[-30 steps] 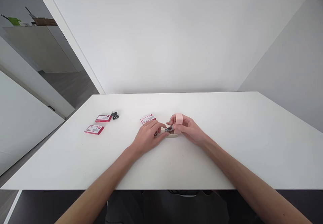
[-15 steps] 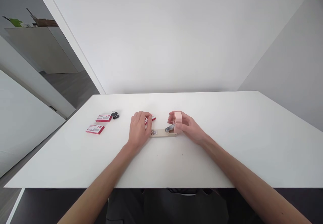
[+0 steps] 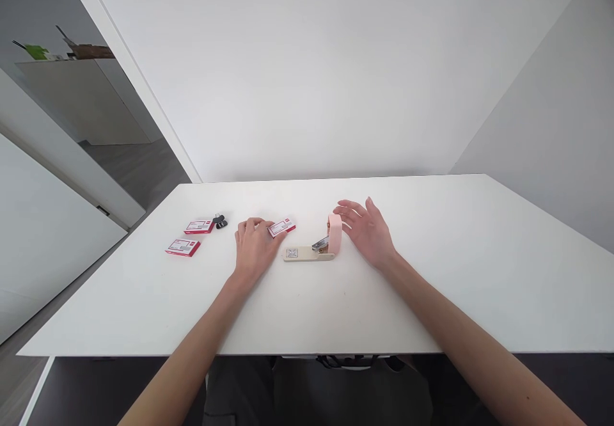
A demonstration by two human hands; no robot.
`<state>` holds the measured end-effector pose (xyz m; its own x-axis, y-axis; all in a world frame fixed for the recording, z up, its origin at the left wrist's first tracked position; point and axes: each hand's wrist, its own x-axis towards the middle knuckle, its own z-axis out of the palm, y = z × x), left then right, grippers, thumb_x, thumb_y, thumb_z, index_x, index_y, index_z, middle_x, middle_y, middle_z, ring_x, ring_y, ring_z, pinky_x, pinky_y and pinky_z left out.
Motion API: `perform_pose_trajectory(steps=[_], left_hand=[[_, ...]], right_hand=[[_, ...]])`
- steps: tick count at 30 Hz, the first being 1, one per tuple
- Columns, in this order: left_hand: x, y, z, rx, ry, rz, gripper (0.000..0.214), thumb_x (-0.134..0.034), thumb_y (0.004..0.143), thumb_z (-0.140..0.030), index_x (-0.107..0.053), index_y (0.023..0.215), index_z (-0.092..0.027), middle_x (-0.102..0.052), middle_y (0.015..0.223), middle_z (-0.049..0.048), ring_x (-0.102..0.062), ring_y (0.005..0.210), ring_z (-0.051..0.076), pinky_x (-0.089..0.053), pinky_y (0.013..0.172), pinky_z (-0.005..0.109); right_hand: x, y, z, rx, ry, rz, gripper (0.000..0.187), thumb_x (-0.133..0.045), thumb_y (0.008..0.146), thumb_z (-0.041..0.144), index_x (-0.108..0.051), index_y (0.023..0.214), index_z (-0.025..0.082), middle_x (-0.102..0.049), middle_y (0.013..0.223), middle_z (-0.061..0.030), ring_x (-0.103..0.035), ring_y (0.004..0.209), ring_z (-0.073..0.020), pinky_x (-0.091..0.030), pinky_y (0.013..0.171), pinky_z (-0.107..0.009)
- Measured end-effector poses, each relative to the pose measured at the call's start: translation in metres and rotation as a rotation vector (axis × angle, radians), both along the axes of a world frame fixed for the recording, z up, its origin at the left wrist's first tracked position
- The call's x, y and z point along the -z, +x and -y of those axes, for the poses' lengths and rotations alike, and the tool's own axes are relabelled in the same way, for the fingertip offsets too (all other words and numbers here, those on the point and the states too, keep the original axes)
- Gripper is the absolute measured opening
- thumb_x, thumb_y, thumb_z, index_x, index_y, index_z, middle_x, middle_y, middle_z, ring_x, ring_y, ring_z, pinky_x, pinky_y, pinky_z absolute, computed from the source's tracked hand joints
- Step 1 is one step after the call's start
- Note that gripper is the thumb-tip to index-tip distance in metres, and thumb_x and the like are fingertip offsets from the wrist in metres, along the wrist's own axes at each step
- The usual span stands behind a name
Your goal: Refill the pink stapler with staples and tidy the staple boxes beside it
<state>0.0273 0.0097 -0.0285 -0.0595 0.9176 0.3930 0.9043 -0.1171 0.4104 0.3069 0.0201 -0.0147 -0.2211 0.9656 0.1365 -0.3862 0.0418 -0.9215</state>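
A stapler point(image 3: 307, 254) with a cream base and a pink top point(image 3: 334, 235) lies on the table between my hands. Its top is swung far up at the right end, baring the metal magazine point(image 3: 320, 244). My left hand point(image 3: 254, 245) has its thumb and fingers around the left end of a small red and white staple box point(image 3: 283, 227), just behind the stapler base. To the right of the raised top, my right hand point(image 3: 367, 233) is open and empty, fingers spread and palm turned inward.
Two more red and white boxes, a rear one point(image 3: 199, 227) and a front one point(image 3: 183, 247), lie at the left of the white table point(image 3: 384, 317). A small black object point(image 3: 220, 221) sits beside the rear box. A white wall point(image 3: 311, 93) rises behind the table.
My right hand has let go of the stapler's pink top and moved right, fingers spreading. My left hand has shifted left off the stapler base and now grips the staple box.
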Motion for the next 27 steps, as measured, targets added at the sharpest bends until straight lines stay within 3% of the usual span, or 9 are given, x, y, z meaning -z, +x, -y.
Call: perform_pose_trajectory(steps=[6,10,12,16,19,22,27], left_hand=[[-0.017,0.001,0.016,0.05,0.075,0.135,0.035,-0.063,0.095,-0.047,-0.064,0.121,-0.023,-0.071,0.119,0.009,-0.065,0.108,0.029,-0.05,0.093,0.046],[-0.032,-0.002,0.057,0.085,0.114,0.225,0.039,-0.069,0.092,-0.05,-0.064,0.121,-0.024,-0.074,0.116,0.0054,-0.068,0.094,0.022,-0.054,0.085,0.038],[-0.035,-0.003,0.084,0.143,0.112,0.237,0.038,-0.071,0.09,-0.049,-0.066,0.119,-0.025,-0.075,0.115,0.0039,-0.068,0.092,0.021,-0.055,0.085,0.036],[-0.034,0.001,0.125,0.256,0.011,0.286,0.034,-0.072,0.091,-0.045,-0.067,0.118,-0.026,-0.076,0.11,0.0017,-0.068,0.09,0.019,-0.056,0.085,0.034],[-0.033,0.013,0.137,0.35,-0.064,0.328,0.033,-0.074,0.09,-0.042,-0.067,0.118,-0.027,-0.076,0.107,-0.0002,-0.069,0.088,0.017,-0.057,0.085,0.032],[-0.033,0.03,0.139,0.412,-0.114,0.396,0.033,-0.076,0.088,-0.04,-0.066,0.117,-0.027,-0.077,0.104,-0.0016,-0.07,0.087,0.016,-0.057,0.084,0.03],[-0.03,0.048,0.138,0.473,-0.182,0.478,0.033,-0.077,0.087,-0.038,-0.066,0.117,-0.028,-0.077,0.1,-0.0037,-0.07,0.086,0.014,-0.057,0.081,0.028]], right_hand=[[0.003,0.01,-0.004,0.165,-0.061,-0.108,0.038,-0.065,0.091,0.063,-0.073,0.098,0.027,-0.069,0.107,-0.0054,-0.065,0.108,-0.0242,-0.053,0.102,-0.039],[0.011,0.022,0.018,0.42,-0.186,-0.051,0.022,-0.076,0.085,0.047,-0.07,0.089,0.026,-0.065,0.101,-0.0032,-0.063,0.095,-0.02,-0.055,0.089,-0.033],[0.014,0.029,0.041,0.449,-0.209,0.034,0.017,-0.074,0.087,0.041,-0.07,0.092,0.026,-0.064,0.101,-0.0025,-0.062,0.092,-0.0186,-0.054,0.085,-0.031],[0.014,0.034,0.098,0.342,-0.132,0.344,0.015,-0.064,0.095,0.039,-0.067,0.09,0.026,-0.062,0.088,-0.0007,-0.059,0.085,-0.018,-0.05,0.087,-0.032],[0.007,0.028,0.129,0.091,-0.041,0.522,0.018,-0.062,0.098,0.044,-0.068,0.098,0.027,-0.065,0.09,-0.0007,-0.061,0.087,-0.0187,-0.049,0.09,-0.033],[0.002,0.02,0.142,-0.054,0.007,0.567,0.023,-0.062,0.099,0.047,-0.069,0.109,0.028,-0.069,0.099,-0.0016,-0.065,0.093,-0.0195,-0.05,0.094,-0.035],[0.001,0.014,0.145,-0.035,0.07,0.592,0.022,-0.061,0.101,0.045,-0.071,0.111,0.029,-0.072,0.111,-0.0024,-0.067,0.1,-0.02,-0.051,0.095,-0.035]])
